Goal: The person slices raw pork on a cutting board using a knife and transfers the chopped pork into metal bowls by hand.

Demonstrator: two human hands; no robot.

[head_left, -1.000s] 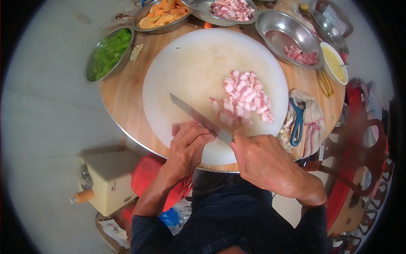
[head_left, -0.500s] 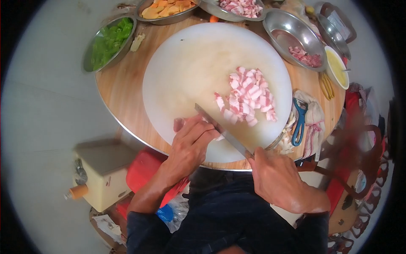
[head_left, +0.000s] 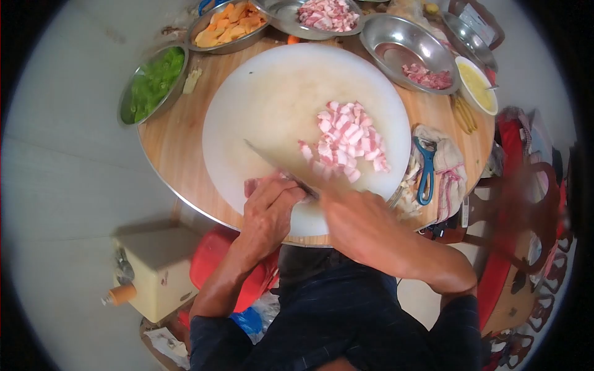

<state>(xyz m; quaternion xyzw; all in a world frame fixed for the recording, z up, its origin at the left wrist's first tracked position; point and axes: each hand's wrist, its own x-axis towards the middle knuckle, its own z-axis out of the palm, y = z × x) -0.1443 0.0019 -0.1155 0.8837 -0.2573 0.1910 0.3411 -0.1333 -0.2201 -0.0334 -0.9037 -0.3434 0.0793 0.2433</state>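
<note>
A round white cutting board (head_left: 272,99) lies on the wooden table, with a heap of diced pink meat (head_left: 349,137) on its right half. My left hand (head_left: 270,207) presses with curled fingers on a piece of raw meat (head_left: 250,186) near the board's front edge. My right hand (head_left: 352,216) is closed round the handle of a knife (head_left: 278,166). The blade slants up to the left, right beside my left fingertips, and is slightly blurred. My left hand hides most of the meat under it.
Metal bowls hold green peppers (head_left: 154,83), orange slices (head_left: 229,26), and meat (head_left: 427,75). A yellow-filled white bowl (head_left: 476,86) stands at the right. Blue-handled scissors (head_left: 426,173) lie on a cloth (head_left: 448,164). Below the table are a red stool (head_left: 213,253) and a beige box (head_left: 164,266).
The view has shifted slightly. The knife in my right hand has moved down and up again along the meat, its tip now farther left. My left hand keeps its grip on the meat.
</note>
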